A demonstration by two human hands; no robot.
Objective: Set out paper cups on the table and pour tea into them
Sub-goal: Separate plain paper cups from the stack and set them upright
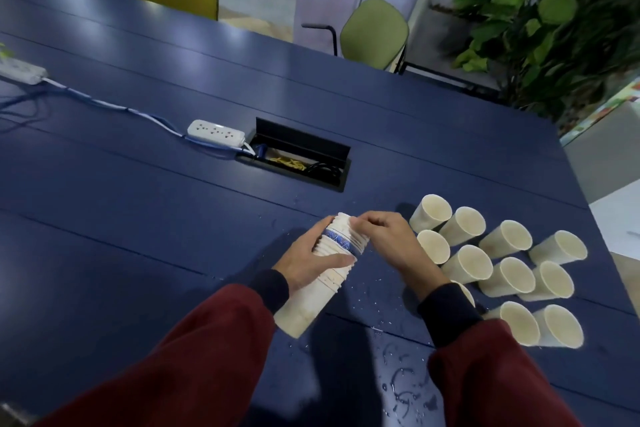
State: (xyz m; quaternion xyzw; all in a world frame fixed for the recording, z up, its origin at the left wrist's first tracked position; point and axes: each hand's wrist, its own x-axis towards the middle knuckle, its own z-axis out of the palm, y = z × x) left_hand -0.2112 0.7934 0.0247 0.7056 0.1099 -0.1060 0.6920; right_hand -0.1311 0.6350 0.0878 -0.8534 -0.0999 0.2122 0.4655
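The left hand [308, 260] wraps its fingers round the middle of the stack [304, 305], probably to steady it while one cup is freed. The right hand [388, 239] curls its fingertips [360, 224] in a pinch on the rims at the stack's far end, just beyond the left thumb. To the right of the right fingers, cups [467, 263] stand upright and clustered on the table [138, 218], open mouths ready for pouring. They look empty, with no tea visible.
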